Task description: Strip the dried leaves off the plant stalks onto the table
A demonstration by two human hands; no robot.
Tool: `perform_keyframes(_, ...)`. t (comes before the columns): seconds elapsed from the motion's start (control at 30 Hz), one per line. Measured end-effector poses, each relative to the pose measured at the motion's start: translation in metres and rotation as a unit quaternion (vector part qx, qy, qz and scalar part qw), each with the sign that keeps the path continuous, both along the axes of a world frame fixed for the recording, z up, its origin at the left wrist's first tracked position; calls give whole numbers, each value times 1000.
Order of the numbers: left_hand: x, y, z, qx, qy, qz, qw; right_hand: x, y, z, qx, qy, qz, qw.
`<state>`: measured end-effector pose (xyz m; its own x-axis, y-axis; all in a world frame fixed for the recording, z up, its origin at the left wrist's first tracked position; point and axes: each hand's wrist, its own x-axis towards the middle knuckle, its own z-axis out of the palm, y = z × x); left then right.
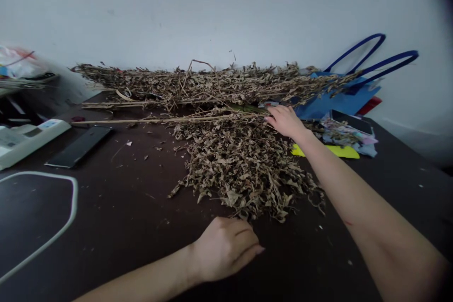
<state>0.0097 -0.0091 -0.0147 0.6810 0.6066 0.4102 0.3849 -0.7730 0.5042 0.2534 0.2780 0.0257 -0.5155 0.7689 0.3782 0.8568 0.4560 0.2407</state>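
Observation:
A loose heap of dried leaves (240, 165) lies on the dark table, curled and grey-brown. At its far right edge is my right hand (285, 121), fingers bent at the leafy end of a long dried stalk (148, 120); the fingers appear closed on it. My left hand (226, 247) rests just in front of the heap with its fingers curled together, and anything inside them is hidden. Behind the heap, a thick bundle of dried leafy stems (219, 82) stretches sideways along the wall.
A blue bag (318, 99) with dark handles stands at back right, near a yellow strip (336, 151) and a dark phone (350, 121). On the left are a black phone (79, 146), a white power strip (31, 139) and a white cable (74, 198).

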Motion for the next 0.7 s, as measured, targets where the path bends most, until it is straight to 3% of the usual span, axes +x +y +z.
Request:
perform_keyframes(0.23, 0, 1, 4, 3, -12, -2, 1000, 13, -15, -1, 15, -37, -18, 999)
perform_keyframes(0.57, -2, 6, 14, -12, -50, 27, 998, 6, -35, 27, 32, -36, -2, 999)
perform_keyframes(0.7, 0, 9, 18, -32, -52, 50, 997, 6, -34, 28, 26, -34, -5, 999)
